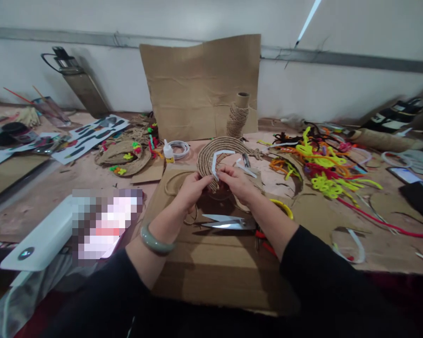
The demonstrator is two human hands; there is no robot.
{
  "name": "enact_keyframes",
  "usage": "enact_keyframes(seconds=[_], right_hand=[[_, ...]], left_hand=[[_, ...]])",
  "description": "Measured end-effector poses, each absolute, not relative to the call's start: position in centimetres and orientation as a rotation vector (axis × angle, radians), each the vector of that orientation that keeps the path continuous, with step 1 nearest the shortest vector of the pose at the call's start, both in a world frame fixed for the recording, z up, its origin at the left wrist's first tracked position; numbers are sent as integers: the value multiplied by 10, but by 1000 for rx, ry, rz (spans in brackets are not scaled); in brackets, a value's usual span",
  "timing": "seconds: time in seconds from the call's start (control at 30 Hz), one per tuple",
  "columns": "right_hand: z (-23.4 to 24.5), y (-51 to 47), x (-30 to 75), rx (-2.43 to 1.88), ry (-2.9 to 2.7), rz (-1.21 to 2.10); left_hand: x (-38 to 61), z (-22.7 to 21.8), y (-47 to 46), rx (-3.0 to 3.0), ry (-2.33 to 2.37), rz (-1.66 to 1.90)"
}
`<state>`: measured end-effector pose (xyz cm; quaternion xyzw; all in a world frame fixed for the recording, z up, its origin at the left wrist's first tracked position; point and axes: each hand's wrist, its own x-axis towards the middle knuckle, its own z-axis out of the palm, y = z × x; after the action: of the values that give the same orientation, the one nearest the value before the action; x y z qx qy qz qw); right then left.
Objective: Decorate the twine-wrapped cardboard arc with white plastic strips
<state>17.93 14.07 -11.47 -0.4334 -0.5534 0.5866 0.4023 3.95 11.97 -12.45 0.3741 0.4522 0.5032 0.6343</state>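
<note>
My left hand (192, 190) is closed on the lower end of a curved piece covered in rows of jute rope (205, 159), its thumb pressing on the front. A bent white strip (214, 162) lies across the inner side of that piece. My right hand (234, 183) pinches at the strip's lower end, close to my left thumb. Below both hands, scissors (223, 222) lie partly spread on a cardboard sheet (204, 263); my right forearm covers part of their handles. More white strip pieces (246, 168) are just beyond my right hand.
A jute twine spool (238, 117) stands before an upright cardboard panel (197, 89). A small glue bottle (168, 152) is beside a white coil (180, 149). Bright pipe cleaners (324, 180) crowd the right; a phone (109, 225) and white device (45, 234) are left.
</note>
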Motion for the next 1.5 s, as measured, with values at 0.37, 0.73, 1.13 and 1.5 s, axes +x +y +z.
enact_keyframes(seconds=[0.37,0.73,1.13,1.5], right_hand=[[-114,140,180,-1104,-1416,1468],[-115,138,180,-1179,-1444,1449],[-117,138,181,-1183,-1475,1414],[-112,136,180,-1055,-1345,1473]], left_hand=[[40,-123,119,870,1017,1115],[39,-121,117,858,1015,1133],[39,-123,117,896,1047,1136],[39,-117,114,835,901,1121]])
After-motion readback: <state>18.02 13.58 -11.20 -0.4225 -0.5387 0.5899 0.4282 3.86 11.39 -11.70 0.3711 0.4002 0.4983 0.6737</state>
